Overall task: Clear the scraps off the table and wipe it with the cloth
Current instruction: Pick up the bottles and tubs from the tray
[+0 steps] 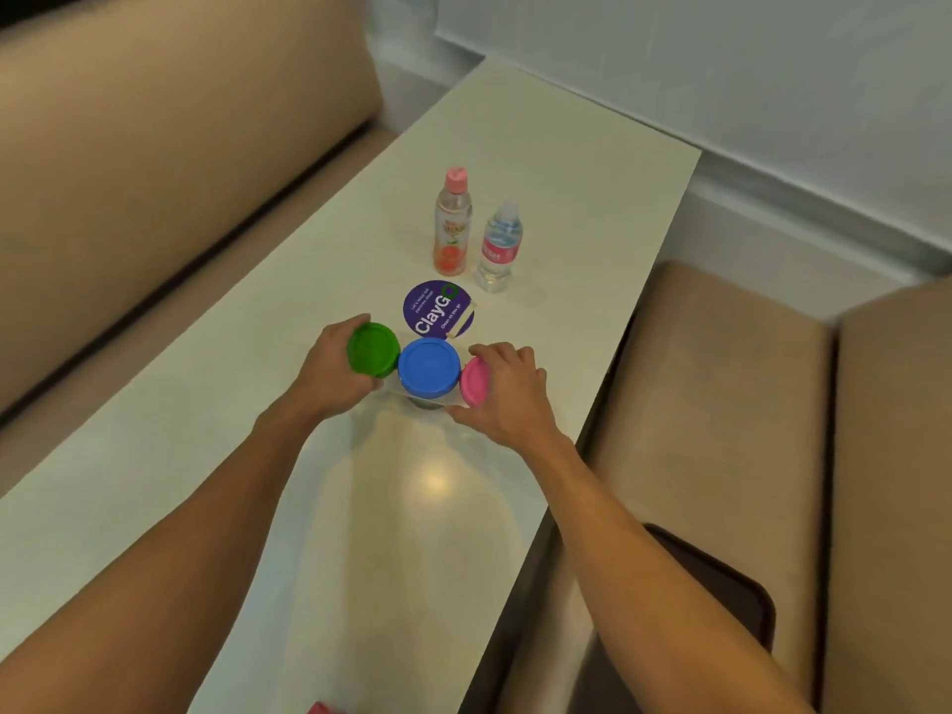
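Three lidded tubs stand in a row on the cream table (541,162): a green-lidded one (373,349), a blue-lidded one (428,366) and a pink-lidded one (474,380). My left hand (329,368) grips the green-lidded tub from its left side. From the right, my right hand (507,394) curls its fingers round the pink-lidded tub. The blue-lidded tub sits between them, touching both. No cloth shows, apart from a small pink-red thing (324,707) at the bottom edge that I cannot identify.
Behind the tubs lies a round purple sticker (438,309). Further back stand a pink-capped drink bottle (453,224) and a clear water bottle (499,247). Beige benches flank the table left (154,146) and right (721,378); a dark tray (721,579) lies on the right seat.
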Demonstrator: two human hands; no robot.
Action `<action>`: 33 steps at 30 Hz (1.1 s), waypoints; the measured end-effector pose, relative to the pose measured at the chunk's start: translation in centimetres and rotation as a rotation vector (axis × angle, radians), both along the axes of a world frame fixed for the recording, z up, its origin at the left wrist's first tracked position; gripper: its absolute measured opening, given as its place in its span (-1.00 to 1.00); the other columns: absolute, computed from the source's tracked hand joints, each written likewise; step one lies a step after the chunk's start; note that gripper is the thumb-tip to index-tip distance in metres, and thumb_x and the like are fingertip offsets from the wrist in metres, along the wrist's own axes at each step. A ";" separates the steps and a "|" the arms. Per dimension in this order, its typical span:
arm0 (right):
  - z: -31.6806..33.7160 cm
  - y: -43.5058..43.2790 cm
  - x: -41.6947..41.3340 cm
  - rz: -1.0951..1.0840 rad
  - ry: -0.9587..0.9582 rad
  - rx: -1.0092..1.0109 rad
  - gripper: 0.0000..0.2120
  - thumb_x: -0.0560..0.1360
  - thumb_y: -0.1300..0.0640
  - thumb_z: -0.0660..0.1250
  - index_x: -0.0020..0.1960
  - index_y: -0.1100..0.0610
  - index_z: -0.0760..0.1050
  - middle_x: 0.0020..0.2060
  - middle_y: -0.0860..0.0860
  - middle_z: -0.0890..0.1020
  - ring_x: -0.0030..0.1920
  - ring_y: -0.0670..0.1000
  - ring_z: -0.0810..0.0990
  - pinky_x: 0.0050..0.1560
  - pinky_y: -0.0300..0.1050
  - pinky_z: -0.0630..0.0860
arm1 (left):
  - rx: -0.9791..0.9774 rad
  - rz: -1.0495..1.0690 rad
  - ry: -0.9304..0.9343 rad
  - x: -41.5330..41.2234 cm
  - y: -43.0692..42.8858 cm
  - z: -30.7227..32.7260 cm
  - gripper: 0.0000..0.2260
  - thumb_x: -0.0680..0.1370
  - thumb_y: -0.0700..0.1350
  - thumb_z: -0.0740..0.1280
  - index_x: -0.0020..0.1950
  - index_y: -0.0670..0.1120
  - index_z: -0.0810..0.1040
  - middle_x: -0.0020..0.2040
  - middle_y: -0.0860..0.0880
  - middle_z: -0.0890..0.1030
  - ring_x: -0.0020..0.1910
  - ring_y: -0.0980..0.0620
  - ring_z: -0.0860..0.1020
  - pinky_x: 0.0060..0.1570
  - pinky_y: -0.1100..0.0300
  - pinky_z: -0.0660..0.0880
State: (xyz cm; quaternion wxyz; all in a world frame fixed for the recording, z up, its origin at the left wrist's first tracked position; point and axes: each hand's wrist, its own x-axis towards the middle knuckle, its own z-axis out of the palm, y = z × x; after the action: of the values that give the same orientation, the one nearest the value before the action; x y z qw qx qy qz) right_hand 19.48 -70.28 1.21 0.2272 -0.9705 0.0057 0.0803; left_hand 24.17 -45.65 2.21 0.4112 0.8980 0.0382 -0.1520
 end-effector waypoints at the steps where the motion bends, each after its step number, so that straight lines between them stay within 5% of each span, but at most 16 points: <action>1: -0.3 0.0 0.1 0.006 0.003 0.002 -0.08 0.30 -0.27 0.62 0.53 -0.01 0.34 0.40 -0.03 0.44 0.35 0.07 0.35 0.26 0.10 0.44 | -0.004 0.011 -0.001 0.0 0.0 -0.2 -0.16 0.42 -0.32 0.60 0.63 -0.04 0.32 0.52 -0.16 0.37 0.48 -0.16 0.41 0.37 0.13 0.35; 7: -1.5 -0.4 0.4 0.020 0.007 0.100 -0.05 0.33 -0.26 0.61 0.57 -0.02 0.26 0.46 -0.03 0.40 0.39 0.06 0.33 0.35 0.13 0.42 | -0.044 0.100 -0.002 -0.2 -0.1 -1.5 -0.13 0.47 -0.25 0.59 0.68 -0.08 0.21 0.59 -0.14 0.31 0.53 -0.14 0.36 0.44 0.05 0.36; 12: -1.5 -1.3 -0.7 -0.260 0.042 0.391 -0.01 0.38 -0.34 0.54 0.62 -0.03 0.15 0.48 -0.01 0.33 0.45 0.06 0.28 0.35 0.04 0.42 | -0.172 0.338 0.076 -0.9 0.1 -2.5 -0.14 0.51 0.00 0.58 0.68 -0.06 0.18 0.57 -0.10 0.35 0.46 -0.12 0.46 0.36 -0.01 0.46; 15: -1.5 -1.3 -1.3 -0.447 0.098 0.509 -0.10 0.45 -0.24 0.53 0.61 0.06 0.20 0.44 0.04 0.38 0.45 0.07 0.33 0.33 -0.02 0.43 | -0.275 0.468 0.103 -1.0 0.2 -3.3 -0.33 0.57 0.02 0.52 0.60 -0.07 0.32 0.46 -0.08 0.50 0.33 -0.12 0.56 0.36 -0.14 0.52; 19: -1.8 -0.7 -1.4 -0.576 0.128 0.611 -0.41 0.55 -0.06 0.49 0.47 0.14 0.42 0.32 0.09 0.53 0.17 0.00 0.52 0.03 -0.27 0.46 | -0.322 0.545 0.068 -1.3 -0.2 -4.3 -0.56 0.61 -0.10 0.45 0.48 -0.08 0.50 0.32 -0.05 0.60 0.26 -0.10 0.60 0.33 -0.17 0.55; 28: -1.8 0.2 1.7 -0.659 0.135 0.636 -0.52 0.52 0.04 0.50 0.39 0.17 0.53 0.22 0.09 0.60 0.12 0.06 0.61 0.00 -0.16 0.52 | -0.329 0.609 0.030 2.2 -1.4 -3.5 -0.58 0.56 -0.19 0.36 0.44 -0.05 0.56 0.29 -0.04 0.63 0.27 -0.11 0.59 0.33 -0.13 0.55; 33: -1.3 -0.1 4.9 -0.675 0.133 0.666 -0.61 0.51 0.08 0.51 0.29 0.21 0.59 0.09 0.09 0.68 0.01 0.11 0.70 0.06 0.02 0.69 | -0.325 0.595 0.004 6.1 -2.3 -2.3 -0.72 0.54 -0.24 0.30 0.15 0.08 0.59 0.11 -0.02 0.66 0.18 -0.12 0.62 0.25 -0.07 0.60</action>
State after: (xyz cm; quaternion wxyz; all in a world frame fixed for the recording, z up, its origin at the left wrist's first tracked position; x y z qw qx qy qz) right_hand 24.41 -70.43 -0.14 0.5383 -0.7816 0.3090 0.0615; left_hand 30.28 -47.95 -0.10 0.5754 0.7698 0.2747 -0.0309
